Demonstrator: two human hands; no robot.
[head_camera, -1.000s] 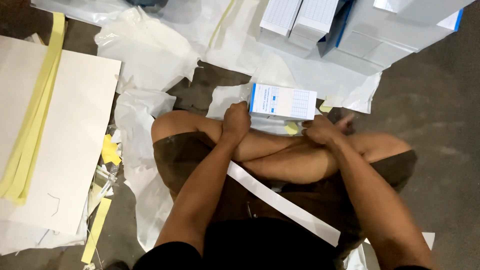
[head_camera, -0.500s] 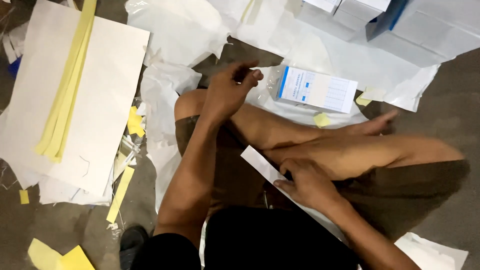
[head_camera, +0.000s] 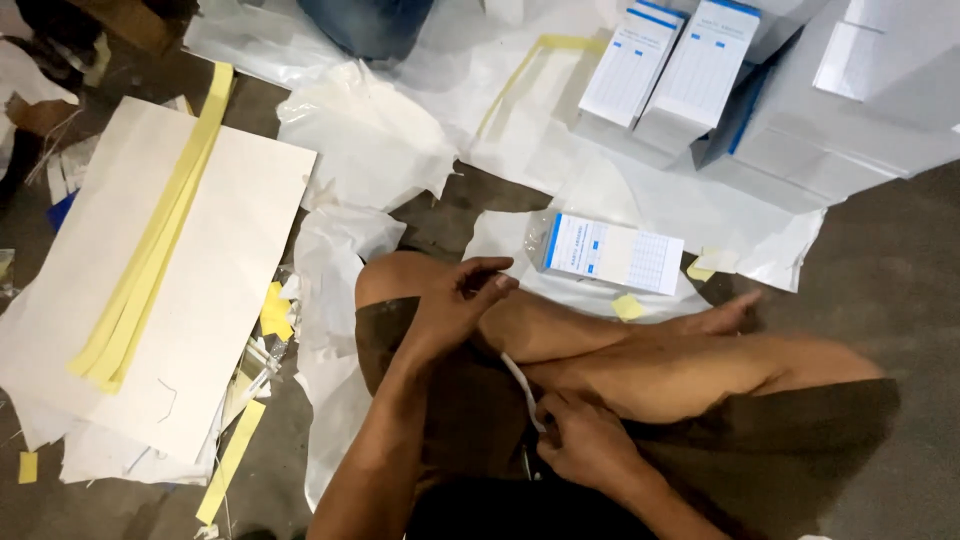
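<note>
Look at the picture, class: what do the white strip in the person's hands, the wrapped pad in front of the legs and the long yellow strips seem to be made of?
White strip: probably paper or tape backing, matt; it bends between the right hand and left hand.
Wrapped pad: printed paper sheets, seemingly inside thin clear plastic film that glints.
Yellow strips: likely matt paper, lying flat on a pale sheet.

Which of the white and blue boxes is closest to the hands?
The wrapped box lying flat beside the knee; the other two boxes stand farther off, at the top.
</note>
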